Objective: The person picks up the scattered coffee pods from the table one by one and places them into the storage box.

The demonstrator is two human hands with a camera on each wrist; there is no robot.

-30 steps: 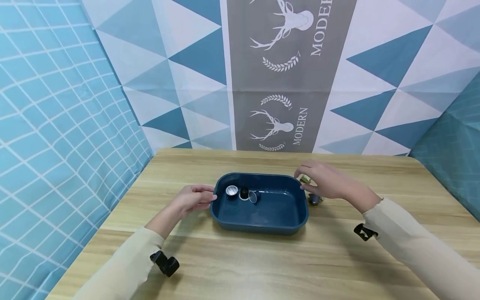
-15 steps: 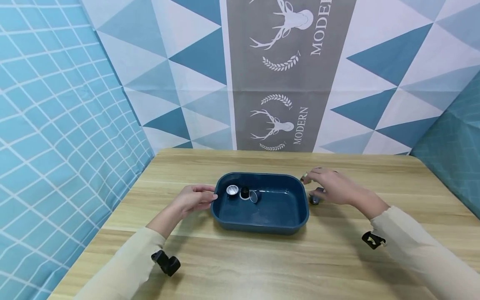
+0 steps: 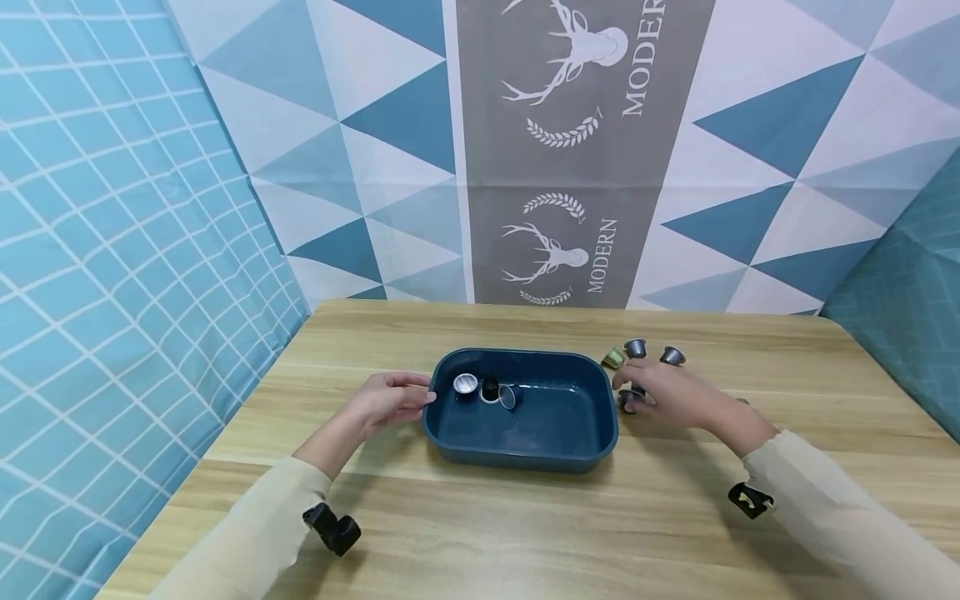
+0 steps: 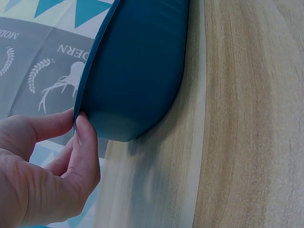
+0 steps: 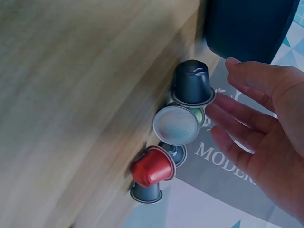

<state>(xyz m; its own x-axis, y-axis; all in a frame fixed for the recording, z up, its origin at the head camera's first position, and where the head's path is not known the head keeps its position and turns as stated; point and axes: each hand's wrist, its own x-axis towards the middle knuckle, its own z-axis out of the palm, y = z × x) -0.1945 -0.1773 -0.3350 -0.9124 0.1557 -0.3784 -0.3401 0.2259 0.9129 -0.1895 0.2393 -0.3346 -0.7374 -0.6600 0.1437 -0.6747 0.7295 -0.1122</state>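
Note:
In the head view my left hand (image 3: 392, 402) holds the left rim of a dark blue rectangular basin (image 3: 525, 457). The left wrist view shows thumb and fingers of the left hand (image 4: 52, 166) pinching that rim. Three coffee capsules lie inside: one with its silver lid up (image 3: 465, 383), a black one (image 3: 490, 388) and a dark one tipped sideways (image 3: 510, 397). My right hand (image 3: 667, 395) is just right of the basin, among more capsules. In the right wrist view its fingers are spread and relaxed, fingertips close to the rim of a dark capsule (image 5: 192, 83).
Beyond the right hand stand a green-gold capsule (image 3: 613, 358) and two grey ones (image 3: 635, 348), (image 3: 672, 357). The right wrist view also shows a red capsule (image 5: 153, 167) and a silver-lidded capsule (image 5: 175, 125). A patterned cloth backdrop (image 3: 405, 167) rises behind the wooden table (image 3: 480, 533).
My right hand has moved from the basin's far right corner rightward and nearer me, down to the dark capsule, uncovering capsules behind it. The left hand stays at the rim.

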